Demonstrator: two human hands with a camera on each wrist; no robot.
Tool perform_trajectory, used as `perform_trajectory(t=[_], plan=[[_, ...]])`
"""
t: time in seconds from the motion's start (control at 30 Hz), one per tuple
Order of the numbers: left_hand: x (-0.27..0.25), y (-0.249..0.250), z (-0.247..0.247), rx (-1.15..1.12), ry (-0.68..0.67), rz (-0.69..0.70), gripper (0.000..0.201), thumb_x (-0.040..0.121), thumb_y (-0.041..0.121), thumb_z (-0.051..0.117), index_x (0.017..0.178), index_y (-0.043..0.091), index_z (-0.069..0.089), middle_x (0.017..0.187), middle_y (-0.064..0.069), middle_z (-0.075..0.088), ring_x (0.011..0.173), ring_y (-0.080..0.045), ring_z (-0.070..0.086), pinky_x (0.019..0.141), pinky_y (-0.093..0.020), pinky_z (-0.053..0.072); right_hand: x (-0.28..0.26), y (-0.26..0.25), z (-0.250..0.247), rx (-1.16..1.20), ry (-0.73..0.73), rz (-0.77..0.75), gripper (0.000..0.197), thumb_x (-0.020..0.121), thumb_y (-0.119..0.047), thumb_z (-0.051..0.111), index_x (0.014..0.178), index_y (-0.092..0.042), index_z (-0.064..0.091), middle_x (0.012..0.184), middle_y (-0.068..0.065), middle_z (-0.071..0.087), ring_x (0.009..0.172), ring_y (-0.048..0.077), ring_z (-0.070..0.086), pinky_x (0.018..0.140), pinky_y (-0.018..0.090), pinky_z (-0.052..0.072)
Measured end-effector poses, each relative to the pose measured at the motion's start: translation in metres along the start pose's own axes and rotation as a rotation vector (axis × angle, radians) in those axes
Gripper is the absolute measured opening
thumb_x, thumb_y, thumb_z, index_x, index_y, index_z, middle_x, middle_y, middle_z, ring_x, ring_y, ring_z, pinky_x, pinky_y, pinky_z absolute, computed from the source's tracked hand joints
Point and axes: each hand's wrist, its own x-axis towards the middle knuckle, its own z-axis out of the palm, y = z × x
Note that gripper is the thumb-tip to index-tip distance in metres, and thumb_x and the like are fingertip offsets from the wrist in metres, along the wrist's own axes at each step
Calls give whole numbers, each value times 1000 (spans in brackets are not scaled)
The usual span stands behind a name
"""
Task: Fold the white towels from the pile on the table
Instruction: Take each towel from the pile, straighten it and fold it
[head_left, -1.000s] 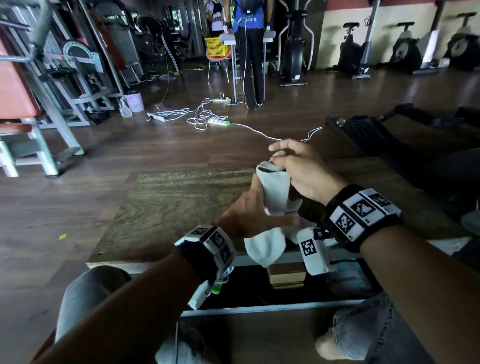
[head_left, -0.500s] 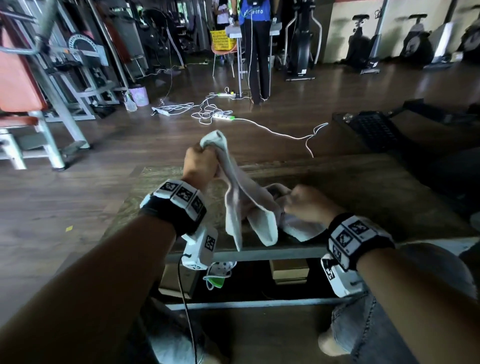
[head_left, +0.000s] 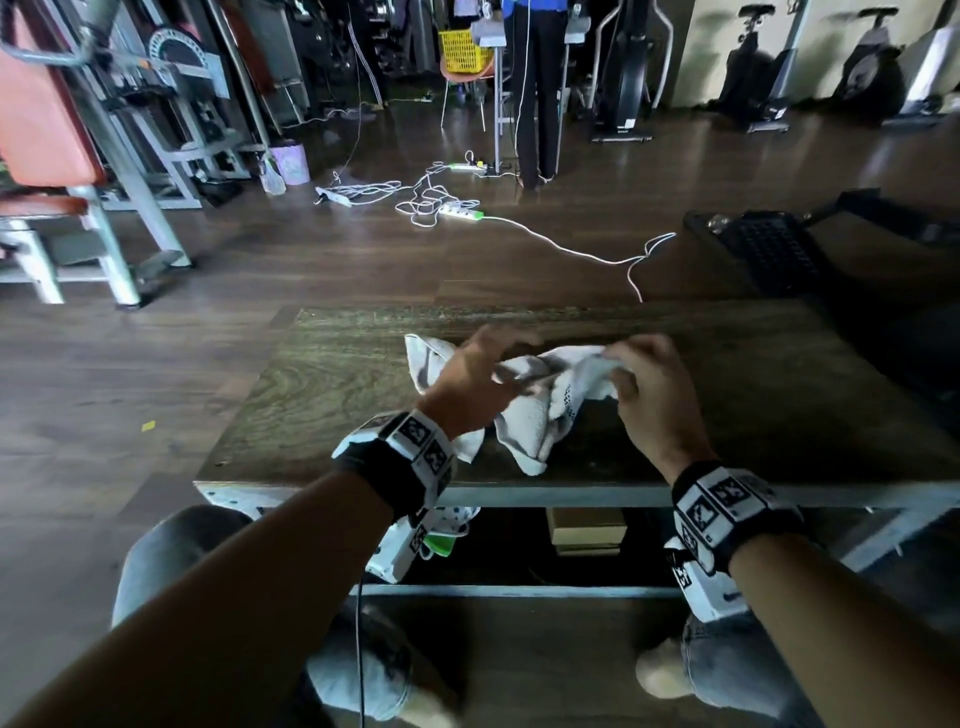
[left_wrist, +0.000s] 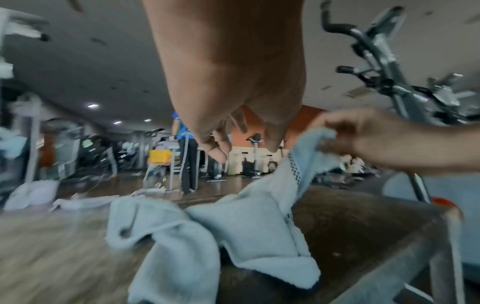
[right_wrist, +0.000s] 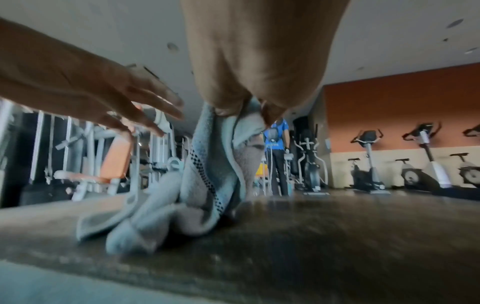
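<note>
A crumpled white towel (head_left: 530, 421) lies on the dark wooden table (head_left: 322, 384), near its front edge. My right hand (head_left: 636, 379) pinches the towel's right end and lifts it a little off the wood; the right wrist view shows the cloth (right_wrist: 207, 170) hanging from the fingertips (right_wrist: 228, 109). My left hand (head_left: 478, 374) hovers above the towel's left part with fingers spread and holds nothing; in the left wrist view its fingers (left_wrist: 221, 148) hang above the towel (left_wrist: 233, 232).
The table's front edge has a metal frame (head_left: 571, 493) with a small box (head_left: 587, 530) below it. My knees sit under the edge. Power strips and white cables (head_left: 447, 202) lie on the floor beyond. Gym machines (head_left: 78, 156) and exercise bikes (head_left: 862, 73) stand farther off.
My left hand let go of the towel end it held raised and now hovers open over it. The towel dropped onto the table, with my right hand still pinching its right end.
</note>
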Motion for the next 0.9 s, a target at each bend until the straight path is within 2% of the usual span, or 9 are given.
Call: perform_trajectory(t=[0.1,0.17,0.23,0.3,0.43,0.53,0.73,0.83,0.9], plan=[[12,21,9,-68,-104,92,58,73,14,80,126,16,58,122,2,62,96,-4,59,86,-21,50,11,-29,-18,81,74,-234,28,86,-12,49,94,-17,74,126,9,49,115,23,47,99,26,39],[23,33,11,-90,-95,74,42,72,21,81,109,16,61,95,6,66,79,-7,62,68,-19,52,16,-41,-26,77,126,-279,27,84,-19,49,88,-22,76,130,8,49,116,24,42,99,22,34],[32,39,11,-86,-49,96,23,72,24,77,78,16,57,70,5,57,60,-9,49,56,-25,41,22,-45,-30,58,200,-265,29,80,-9,56,96,-24,75,128,5,49,116,25,44,102,16,27],[36,42,11,-104,0,100,27,74,24,72,65,11,51,60,4,46,56,-8,39,54,-28,35,24,-43,-29,140,203,-151,41,78,-8,63,115,-24,67,123,0,48,119,23,48,106,19,31],[38,46,13,-137,34,74,28,79,22,71,61,10,53,56,10,44,52,-1,37,53,-25,35,18,-40,-29,612,-52,201,21,96,-29,61,115,-21,67,111,-11,68,106,3,63,94,30,50],[37,45,10,-168,58,112,41,81,30,74,54,9,50,60,3,53,52,-8,48,52,-25,38,9,-40,-30,680,-168,69,9,98,-23,59,99,-20,68,98,-6,73,95,4,67,84,22,49],[35,36,-8,-223,-10,87,59,75,62,71,70,3,70,83,-25,66,74,-40,64,62,-49,53,14,-41,-23,717,-227,42,16,92,-29,68,86,-16,60,83,0,67,77,14,61,71,38,49],[33,28,-19,-285,-20,67,64,75,62,71,74,-1,69,85,-28,65,75,-44,63,65,-56,51,18,-46,-25,793,-358,101,16,91,-24,68,98,-12,62,97,3,73,90,15,68,82,36,52],[29,27,-28,-311,-15,42,60,77,58,72,77,-2,70,86,-27,67,77,-46,63,66,-57,52,20,-48,-27,848,-412,157,31,85,-39,73,109,-21,66,110,5,74,104,22,69,93,42,53]])
